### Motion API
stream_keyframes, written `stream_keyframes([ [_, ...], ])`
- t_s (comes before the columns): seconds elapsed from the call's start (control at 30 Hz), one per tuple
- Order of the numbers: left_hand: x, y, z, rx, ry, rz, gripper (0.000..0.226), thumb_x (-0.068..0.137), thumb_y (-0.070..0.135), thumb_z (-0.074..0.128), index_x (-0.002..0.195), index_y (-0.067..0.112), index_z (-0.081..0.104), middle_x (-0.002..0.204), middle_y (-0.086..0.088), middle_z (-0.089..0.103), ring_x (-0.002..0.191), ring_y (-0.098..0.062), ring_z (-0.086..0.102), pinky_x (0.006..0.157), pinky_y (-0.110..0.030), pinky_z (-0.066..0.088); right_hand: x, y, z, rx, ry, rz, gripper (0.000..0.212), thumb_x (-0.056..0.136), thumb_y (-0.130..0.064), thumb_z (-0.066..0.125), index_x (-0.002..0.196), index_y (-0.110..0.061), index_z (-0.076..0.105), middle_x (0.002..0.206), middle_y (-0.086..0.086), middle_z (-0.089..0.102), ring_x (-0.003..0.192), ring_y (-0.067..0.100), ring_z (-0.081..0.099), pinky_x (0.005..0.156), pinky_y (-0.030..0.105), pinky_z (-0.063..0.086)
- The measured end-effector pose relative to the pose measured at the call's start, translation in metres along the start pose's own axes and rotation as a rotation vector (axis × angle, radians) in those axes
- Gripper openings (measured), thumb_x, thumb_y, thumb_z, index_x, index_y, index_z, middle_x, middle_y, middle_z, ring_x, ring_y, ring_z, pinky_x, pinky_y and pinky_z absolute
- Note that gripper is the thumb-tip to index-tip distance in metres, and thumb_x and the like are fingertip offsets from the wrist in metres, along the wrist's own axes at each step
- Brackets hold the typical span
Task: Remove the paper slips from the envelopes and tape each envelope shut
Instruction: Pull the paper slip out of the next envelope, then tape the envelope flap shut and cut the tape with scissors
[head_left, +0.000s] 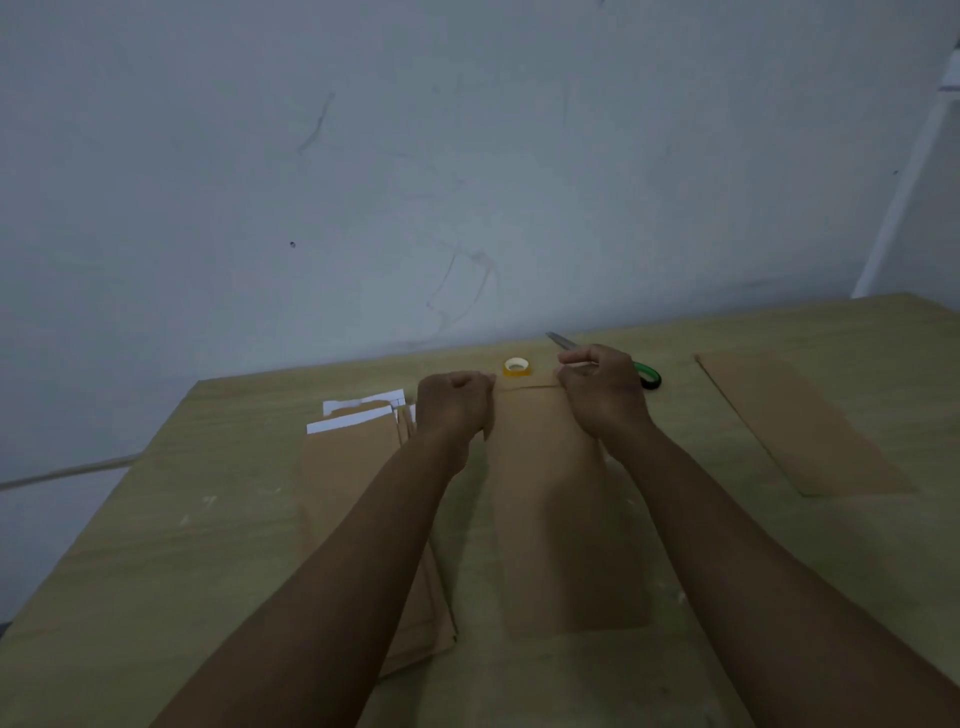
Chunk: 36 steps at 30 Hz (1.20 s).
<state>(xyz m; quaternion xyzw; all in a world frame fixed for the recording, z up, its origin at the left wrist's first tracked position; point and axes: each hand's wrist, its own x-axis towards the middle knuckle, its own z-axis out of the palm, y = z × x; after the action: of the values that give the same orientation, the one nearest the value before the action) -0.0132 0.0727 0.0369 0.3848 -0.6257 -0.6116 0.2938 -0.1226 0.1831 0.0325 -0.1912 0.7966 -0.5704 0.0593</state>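
A long brown envelope lies flat in the middle of the table, its flap end pointing away from me. My left hand has its fingers curled at the envelope's far left corner and holds the edge there. My right hand pinches the far right corner at the folded flap. A small roll of yellowish tape stands just beyond the flap, between both hands. To the left lies a stack of brown envelopes with white paper slips sticking out of their far ends.
Green-handled scissors lie behind my right hand, blades pointing left. A single brown envelope lies flat at the right. The wooden table ends at a grey wall at the back and has an edge on the left.
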Motion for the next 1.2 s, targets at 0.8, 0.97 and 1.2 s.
stream_keyframes([
  [0.8,0.022,-0.034,-0.001,0.708,0.019,0.276,0.033,0.083,0.05,0.07,0.101,0.023,0.077,0.105,0.003,0.072,0.101,-0.015,0.064,0.081,-0.029,0.048,0.006,0.025,0.019,-0.454,-0.028,-0.046,0.014,0.086,-0.038,0.062,0.078,-0.027,0.063,0.085,-0.009,0.064,0.086,0.016,0.059,0.072,0.028,0.043],
  [0.97,0.047,-0.024,0.001,0.647,0.023,0.258,0.023,0.085,0.04,0.072,0.098,0.022,0.079,0.101,0.003,0.074,0.099,-0.014,0.067,0.077,-0.023,0.041,0.038,0.016,0.053,-0.434,-0.031,0.028,0.036,0.087,-0.05,0.054,0.089,-0.018,0.072,0.101,0.003,0.071,0.096,0.028,0.065,0.074,0.031,0.047],
  [1.2,0.076,-0.022,0.011,0.61,-0.028,0.289,0.021,0.088,0.031,0.072,0.104,0.018,0.077,0.105,0.001,0.075,0.1,-0.014,0.067,0.087,-0.026,0.049,0.074,0.016,0.075,-0.497,-0.043,0.149,0.044,0.09,-0.048,0.054,0.123,-0.019,0.062,0.128,0.003,0.061,0.116,0.027,0.058,0.079,0.033,0.037],
])
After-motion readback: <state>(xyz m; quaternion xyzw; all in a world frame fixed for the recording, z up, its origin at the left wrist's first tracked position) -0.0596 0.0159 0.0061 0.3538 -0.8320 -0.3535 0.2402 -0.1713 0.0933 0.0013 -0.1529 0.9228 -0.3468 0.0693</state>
